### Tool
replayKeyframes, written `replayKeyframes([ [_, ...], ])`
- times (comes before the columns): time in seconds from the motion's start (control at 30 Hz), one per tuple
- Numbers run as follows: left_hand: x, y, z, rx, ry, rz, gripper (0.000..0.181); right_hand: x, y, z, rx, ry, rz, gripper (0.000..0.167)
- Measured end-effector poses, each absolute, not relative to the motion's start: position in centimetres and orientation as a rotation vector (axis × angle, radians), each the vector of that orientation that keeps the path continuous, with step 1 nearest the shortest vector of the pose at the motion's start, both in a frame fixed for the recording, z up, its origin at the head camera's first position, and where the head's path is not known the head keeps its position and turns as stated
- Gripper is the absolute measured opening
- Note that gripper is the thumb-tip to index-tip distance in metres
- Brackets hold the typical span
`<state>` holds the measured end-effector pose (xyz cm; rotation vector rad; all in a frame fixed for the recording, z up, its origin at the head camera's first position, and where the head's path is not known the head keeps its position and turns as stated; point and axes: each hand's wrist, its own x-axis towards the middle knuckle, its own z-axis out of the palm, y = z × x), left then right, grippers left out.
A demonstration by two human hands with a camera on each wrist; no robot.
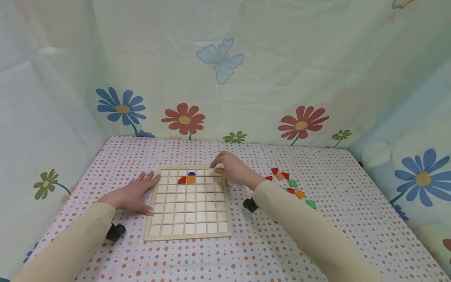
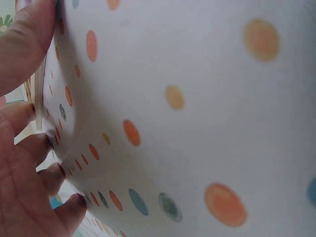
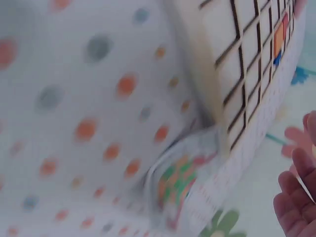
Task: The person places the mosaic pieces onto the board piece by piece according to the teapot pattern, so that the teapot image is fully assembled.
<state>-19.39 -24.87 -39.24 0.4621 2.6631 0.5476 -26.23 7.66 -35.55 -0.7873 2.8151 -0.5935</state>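
A wooden grid board (image 1: 190, 237) lies on the table with three pieces near its top: a blue rounded piece (image 1: 192, 173), a red curved piece (image 1: 182, 180) and an orange square (image 1: 191, 179). Fingers spread, my left hand (image 1: 133, 194) rests at the board's left edge, thumb and fingertips near the frame. My right hand (image 1: 232, 168) hovers over the board's top right corner. Its fingers (image 3: 296, 197) bend loosely in the right wrist view, and no piece shows in them. Under that hand, a clear dish (image 1: 235, 185) is partly hidden; coloured pieces (image 3: 177, 180) show blurred inside it.
Several loose red, orange and green pieces (image 1: 300, 194) lie scattered right of the board, some partly behind my right sleeve (image 1: 299, 219). A dotted cloth (image 1: 119, 250) covers the table. A flowered curtain (image 1: 260, 90) hangs behind and at both sides.
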Motion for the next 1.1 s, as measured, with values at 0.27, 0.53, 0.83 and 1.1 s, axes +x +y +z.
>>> replayKeyframes([
  [0.27,-19.5,-24.8,-39.0,0.457,2.668,0.533,0.115,-25.6,15.9,-34.1,-0.647,2.889,-0.693,0.023],
  [0.53,-19.5,-25.3,-38.8,0.442,2.669,0.52,0.115,-25.4,22.6,-34.2,-0.448,2.975,-0.649,0.024],
  [0.83,-19.3,-25.5,-39.2,0.437,2.656,0.567,0.115,-25.2,24.1,-36.0,-0.309,2.909,-0.593,0.024],
  [1.1,-19.2,-25.0,-39.3,0.451,2.652,0.571,0.114,-25.5,23.7,-37.9,-0.381,2.909,-0.488,0.023],
])
